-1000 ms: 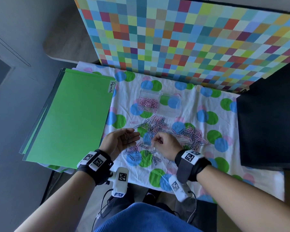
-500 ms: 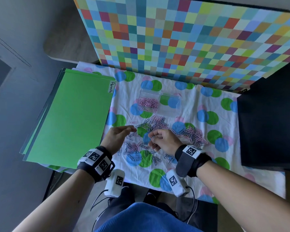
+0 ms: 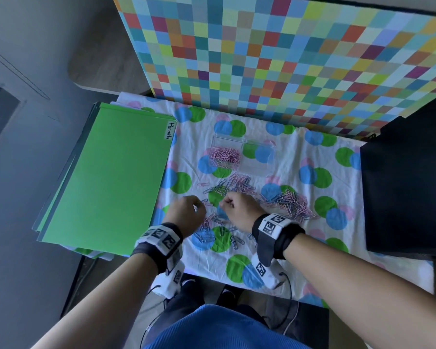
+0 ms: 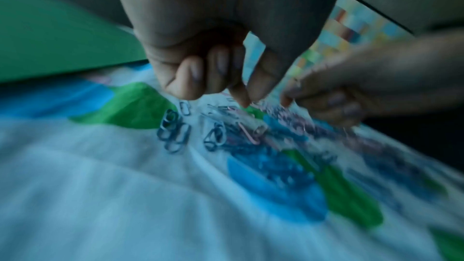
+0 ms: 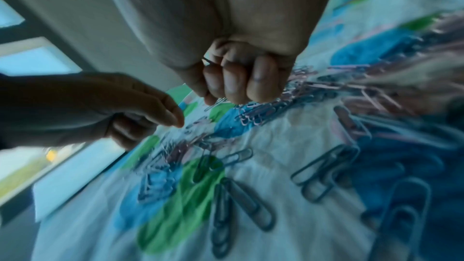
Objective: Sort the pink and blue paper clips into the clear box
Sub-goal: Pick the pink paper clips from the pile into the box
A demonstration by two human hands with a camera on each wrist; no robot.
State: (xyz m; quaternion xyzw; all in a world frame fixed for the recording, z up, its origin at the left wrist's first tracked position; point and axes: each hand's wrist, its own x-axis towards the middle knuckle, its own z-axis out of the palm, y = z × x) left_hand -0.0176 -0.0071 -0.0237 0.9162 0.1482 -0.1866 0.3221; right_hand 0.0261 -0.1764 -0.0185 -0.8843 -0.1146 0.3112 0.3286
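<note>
A clear two-part box [image 3: 267, 165] stands on the dotted cloth; its left part holds pink clips [image 3: 225, 155], and its right part looks empty. Loose pink and blue paper clips [image 3: 240, 185] lie scattered in front of it, with a denser heap [image 3: 293, 205] to the right. My left hand [image 3: 199, 206] hovers palm down over the clips, thumb and forefinger pinching at a pink clip [image 4: 252, 104]. My right hand [image 3: 224, 204] is curled beside it, a clip wire [image 5: 208, 61] showing in its fist. Blue clips [image 5: 241, 201] lie under the wrists.
A stack of green folders [image 3: 111, 177] labelled "Permits" covers the left of the table. A checkered board [image 3: 287, 59] stands upright behind the box. A black object [image 3: 408, 185] borders the cloth on the right. The cloth's front edge [image 3: 275, 280] is just behind my wrists.
My left hand, palm up and open a second ago, has turned palm down and curled its fingers onto the clips. The right hand has shifted slightly forward, still curled.
</note>
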